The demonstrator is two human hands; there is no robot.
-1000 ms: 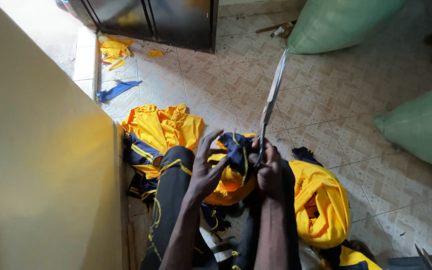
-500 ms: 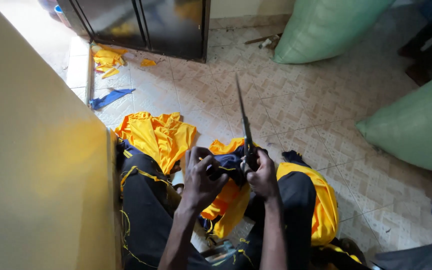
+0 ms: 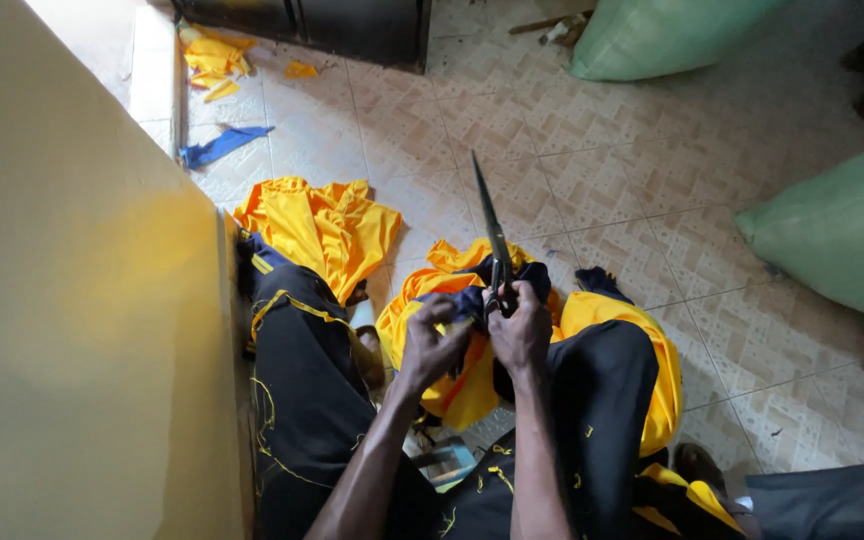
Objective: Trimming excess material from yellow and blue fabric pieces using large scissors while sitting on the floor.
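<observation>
My right hand [image 3: 522, 330] grips the handles of a long pair of scissors [image 3: 490, 225], whose closed blades point up and away from me over the floor. My left hand [image 3: 434, 342] pinches a yellow and navy garment [image 3: 432, 295] that lies bunched in my lap, right beside the scissor handles. Both hands touch each other over the cloth. My legs in black trousers [image 3: 302, 400] frame the garment, with yellow threads scattered on them.
A yellow wall panel [image 3: 82, 330] fills the left. Another yellow garment [image 3: 322, 225] lies on the tiled floor [image 3: 592, 170]. Yellow scraps [image 3: 214, 62] and a blue scrap [image 3: 220, 146] lie near a dark cabinet [image 3: 352, 25]. Green sacks [image 3: 842, 230] stand at the right and at the top [image 3: 652, 35].
The scissors have swung from leaning right to leaning slightly left, blades still closed. My hands have stayed on the garment in my lap, and the view has shifted a little.
</observation>
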